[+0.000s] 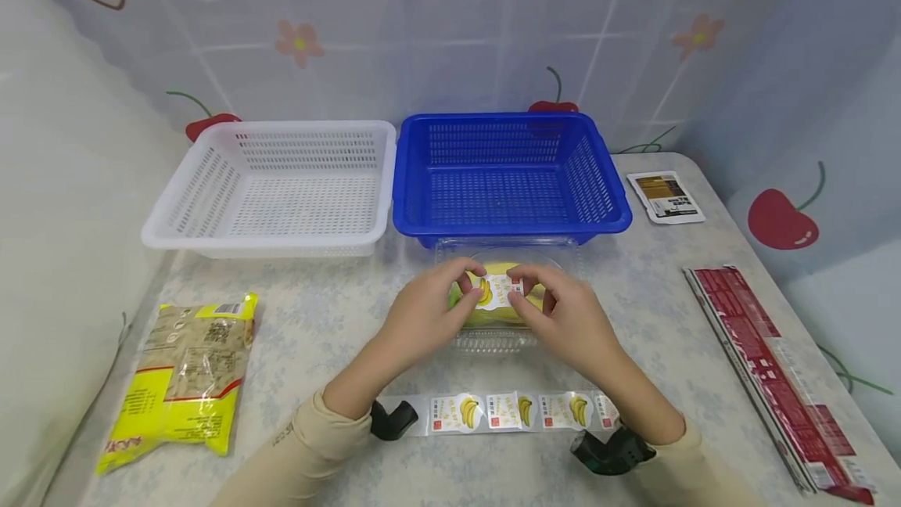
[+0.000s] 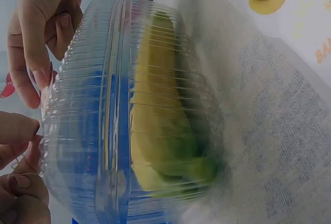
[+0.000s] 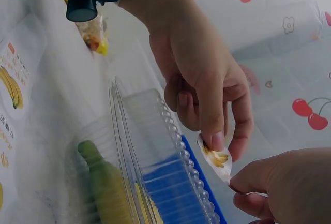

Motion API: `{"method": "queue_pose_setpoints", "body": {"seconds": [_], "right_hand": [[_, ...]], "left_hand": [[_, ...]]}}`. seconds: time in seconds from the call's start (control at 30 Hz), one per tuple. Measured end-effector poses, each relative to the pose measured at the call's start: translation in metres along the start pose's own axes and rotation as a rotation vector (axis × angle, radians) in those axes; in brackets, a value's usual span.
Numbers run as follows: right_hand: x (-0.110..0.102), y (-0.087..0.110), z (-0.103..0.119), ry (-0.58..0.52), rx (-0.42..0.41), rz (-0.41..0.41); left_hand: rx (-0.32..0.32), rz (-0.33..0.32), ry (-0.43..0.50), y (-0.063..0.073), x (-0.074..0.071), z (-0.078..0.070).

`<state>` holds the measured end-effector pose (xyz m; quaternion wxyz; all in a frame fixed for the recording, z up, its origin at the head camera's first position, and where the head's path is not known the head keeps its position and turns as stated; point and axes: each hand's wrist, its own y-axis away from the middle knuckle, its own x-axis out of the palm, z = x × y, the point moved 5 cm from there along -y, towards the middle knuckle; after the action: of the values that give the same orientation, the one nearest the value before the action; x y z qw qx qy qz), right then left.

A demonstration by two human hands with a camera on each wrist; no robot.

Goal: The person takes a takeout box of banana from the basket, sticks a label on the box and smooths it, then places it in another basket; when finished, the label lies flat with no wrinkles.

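My left hand (image 1: 425,311) pinches one end of a white banana sticker (image 1: 501,293) between thumb and index finger. The other end is pinched by my right hand (image 1: 573,323) the same way. Right under the sticker sits a clear plastic clamshell box (image 2: 111,105), its lid closed, with a yellow-green banana (image 2: 160,115) inside. In the right wrist view the sticker (image 3: 217,161) bends slightly between the fingertips, close over the lid. A strip of matching banana stickers (image 1: 507,413) lies on the table in front of the box, partly under my wrists.
Behind the box stand a white basket (image 1: 267,243) and a blue basket (image 1: 510,229), side by side. A yellow snack bag (image 1: 186,382) lies at left. On the right are a long red package (image 1: 774,382) and a small flat packet (image 1: 665,196) near the table's far corner.
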<state>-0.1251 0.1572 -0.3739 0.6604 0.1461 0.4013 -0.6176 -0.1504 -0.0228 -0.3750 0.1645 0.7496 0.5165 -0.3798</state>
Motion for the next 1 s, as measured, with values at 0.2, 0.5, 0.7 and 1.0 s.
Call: {"method": "queue_pose_setpoints", "body": {"seconds": [0.2,0.5,0.7,1.0], "right_hand": [[-0.003,-0.009,-0.013,0.120,0.044,-0.013],[-0.001,-0.017,-0.021,0.209,0.058,0.011],[0.001,-0.018,-0.023,0.222,0.053,0.017],[0.004,-0.017,-0.027,0.231,0.049,0.015]], "left_hand": [[0.012,-0.014,-0.114,-0.017,0.010,-0.005],[0.035,-0.067,-0.241,-0.029,0.019,-0.008],[0.053,-0.103,-0.282,-0.028,0.022,-0.009],[0.063,-0.138,-0.314,-0.026,0.027,-0.009]]}}
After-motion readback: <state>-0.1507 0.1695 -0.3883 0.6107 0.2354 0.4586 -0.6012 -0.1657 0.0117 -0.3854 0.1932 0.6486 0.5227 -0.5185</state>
